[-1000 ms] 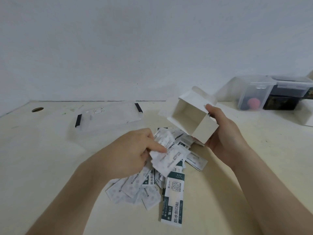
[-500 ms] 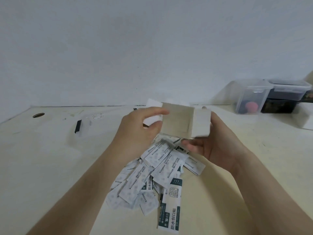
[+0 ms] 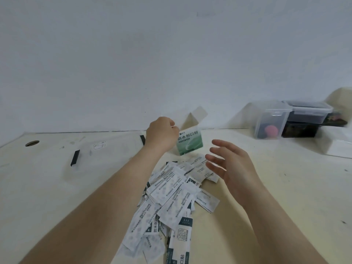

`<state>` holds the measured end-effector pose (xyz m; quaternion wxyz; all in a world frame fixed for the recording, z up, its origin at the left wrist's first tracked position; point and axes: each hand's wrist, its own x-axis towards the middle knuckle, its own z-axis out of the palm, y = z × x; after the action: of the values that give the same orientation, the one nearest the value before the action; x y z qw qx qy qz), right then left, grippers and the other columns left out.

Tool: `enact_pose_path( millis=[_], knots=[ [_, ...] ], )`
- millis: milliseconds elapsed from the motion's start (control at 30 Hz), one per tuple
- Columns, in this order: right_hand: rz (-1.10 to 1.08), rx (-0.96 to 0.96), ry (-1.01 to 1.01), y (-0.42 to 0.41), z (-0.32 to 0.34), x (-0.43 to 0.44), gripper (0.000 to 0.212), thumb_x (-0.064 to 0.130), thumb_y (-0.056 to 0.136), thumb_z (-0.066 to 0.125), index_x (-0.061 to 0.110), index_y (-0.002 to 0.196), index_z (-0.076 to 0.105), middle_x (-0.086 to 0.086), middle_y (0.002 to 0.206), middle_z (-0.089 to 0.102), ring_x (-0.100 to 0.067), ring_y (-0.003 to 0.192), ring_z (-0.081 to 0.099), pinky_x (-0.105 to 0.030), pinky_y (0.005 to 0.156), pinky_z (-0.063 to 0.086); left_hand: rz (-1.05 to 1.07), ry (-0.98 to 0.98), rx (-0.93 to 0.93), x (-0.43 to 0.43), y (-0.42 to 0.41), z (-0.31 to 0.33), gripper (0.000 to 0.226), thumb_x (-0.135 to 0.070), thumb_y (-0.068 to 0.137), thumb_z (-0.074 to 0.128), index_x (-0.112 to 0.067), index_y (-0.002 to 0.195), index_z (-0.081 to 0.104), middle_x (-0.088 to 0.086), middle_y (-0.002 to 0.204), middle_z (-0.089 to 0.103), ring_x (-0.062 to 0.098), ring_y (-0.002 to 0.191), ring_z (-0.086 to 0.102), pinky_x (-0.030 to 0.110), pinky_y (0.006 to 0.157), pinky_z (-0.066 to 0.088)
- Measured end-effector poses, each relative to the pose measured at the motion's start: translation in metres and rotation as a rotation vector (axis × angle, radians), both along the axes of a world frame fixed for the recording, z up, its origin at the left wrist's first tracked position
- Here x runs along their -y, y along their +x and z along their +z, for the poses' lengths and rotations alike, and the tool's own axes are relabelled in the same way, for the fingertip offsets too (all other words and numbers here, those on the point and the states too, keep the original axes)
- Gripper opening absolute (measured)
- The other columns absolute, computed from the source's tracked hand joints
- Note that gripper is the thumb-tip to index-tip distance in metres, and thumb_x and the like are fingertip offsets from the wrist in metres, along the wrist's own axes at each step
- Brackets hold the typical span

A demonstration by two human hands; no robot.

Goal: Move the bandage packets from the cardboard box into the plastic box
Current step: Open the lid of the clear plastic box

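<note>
Released by the right hand (image 3: 230, 164), the cardboard box (image 3: 189, 142) now tilts near the far edge of the bench (image 3: 285, 187), its upper left corner gripped by the curled fingers of the left hand (image 3: 162, 133); the right hand hovers empty, fingers spread, at the right of the bandage packets (image 3: 171, 191) heaped from mid-bench to the near edge; the clear plastic box (image 3: 106, 149) lies toward the far left corner.

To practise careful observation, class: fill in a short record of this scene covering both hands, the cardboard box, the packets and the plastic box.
Left hand: grips the cardboard box near its top
Box look: green and white, top flap open
Right hand: open, fingers spread, holding nothing
Bandage packets: loose pile on the table
Plastic box: clear, black clips, left of the pile
</note>
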<state>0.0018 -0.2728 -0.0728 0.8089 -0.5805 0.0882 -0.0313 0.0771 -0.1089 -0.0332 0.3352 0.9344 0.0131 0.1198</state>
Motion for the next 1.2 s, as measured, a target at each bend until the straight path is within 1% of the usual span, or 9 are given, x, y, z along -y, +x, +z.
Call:
enact_pose_path(
  millis=[233,333,567,733,867,967,1067,1133,1200],
  knots=[
    [0.050,-0.029,-0.099,0.001,0.000,0.000,0.022,0.005,0.092,0.056,0.015,0.104,0.071,-0.011,0.101,0.068,-0.019,0.084,0.065,-0.032,0.072,0.059,-0.057,-0.044,0.026,-0.003,-0.001,0.010,0.037,-0.029,0.095,0.039,-0.030,0.128,0.055,0.002,0.122,0.064,0.028,0.105,0.063,0.042,0.093,0.052],
    [0.047,-0.023,-0.140,0.002,-0.001,0.001,0.021,0.006,0.091,0.057,0.014,0.103,0.072,-0.010,0.100,0.070,-0.018,0.083,0.066,-0.030,0.072,0.057,-0.050,-0.028,0.098,-0.019,-0.019,0.025,0.037,-0.026,0.090,0.046,-0.037,0.125,0.055,-0.004,0.105,0.069,0.025,0.096,0.066,0.040,0.088,0.053],
    [0.031,0.014,-0.276,-0.003,0.016,-0.001,0.018,0.002,0.088,0.058,0.010,0.096,0.072,-0.013,0.095,0.074,-0.018,0.077,0.066,-0.030,0.074,0.046,0.237,0.073,0.137,-0.121,-0.085,0.025,0.024,-0.016,0.086,0.054,-0.031,0.078,0.070,-0.011,0.083,0.071,0.013,0.080,0.064,0.029,0.075,0.049],
    [0.269,0.098,-0.546,-0.006,0.044,-0.042,0.017,0.009,0.091,0.056,0.014,0.094,0.073,-0.010,0.091,0.075,-0.015,0.074,0.068,-0.029,0.075,0.052,0.433,0.214,0.071,-0.181,-0.098,-0.018,0.027,-0.025,0.093,0.049,-0.027,0.115,0.064,0.007,0.112,0.066,0.034,0.108,0.055,0.039,0.085,0.044],
    [0.383,0.108,-0.717,0.010,0.048,-0.088,0.027,0.021,0.094,0.057,0.020,0.119,0.064,-0.006,0.107,0.069,-0.015,0.089,0.066,-0.031,0.082,0.055,0.428,-0.127,0.033,-0.179,-0.102,-0.036,0.027,-0.033,0.095,0.047,-0.031,0.120,0.056,-0.001,0.107,0.067,0.029,0.093,0.061,0.036,0.086,0.045],
    [0.413,0.056,-0.750,0.026,0.036,-0.112,0.045,0.027,0.097,0.053,0.006,0.137,0.051,-0.006,0.111,0.062,-0.017,0.089,0.058,-0.031,0.080,0.054,0.426,-0.243,0.055,-0.179,-0.104,-0.035,0.030,-0.032,0.086,0.059,-0.034,0.116,0.057,-0.008,0.097,0.072,0.026,0.086,0.067,0.039,0.088,0.052],
    [0.389,0.068,-0.745,0.036,0.023,-0.123,0.049,0.032,0.098,0.052,-0.014,0.113,0.058,-0.009,0.082,0.045,-0.021,0.073,0.048,-0.028,0.065,0.051,0.440,-0.299,0.066,-0.178,-0.107,-0.031,0.044,-0.028,0.080,0.066,-0.027,0.123,0.057,-0.019,0.084,0.067,0.023,0.087,0.066,0.037,0.086,0.051],
    [0.327,0.105,-0.802,0.041,0.016,-0.127,0.046,0.037,0.097,0.054,-0.005,0.078,0.059,-0.008,0.066,0.041,-0.020,0.061,0.046,-0.035,0.064,0.052,0.439,-0.315,0.107,-0.174,-0.107,-0.032,0.046,-0.028,0.078,0.066,-0.023,0.122,0.059,-0.016,0.079,0.064,0.020,0.084,0.063,0.033,0.077,0.047],
    [0.291,0.149,-0.889,0.044,0.011,-0.130,0.042,0.041,0.095,0.055,0.008,0.069,0.053,-0.006,0.059,0.043,-0.021,0.057,0.048,-0.046,0.071,0.055,0.429,-0.288,0.132,-0.170,-0.105,-0.035,0.037,-0.025,0.085,0.062,-0.022,0.122,0.057,-0.011,0.076,0.062,0.017,0.078,0.060,0.033,0.073,0.045]
  ],
)
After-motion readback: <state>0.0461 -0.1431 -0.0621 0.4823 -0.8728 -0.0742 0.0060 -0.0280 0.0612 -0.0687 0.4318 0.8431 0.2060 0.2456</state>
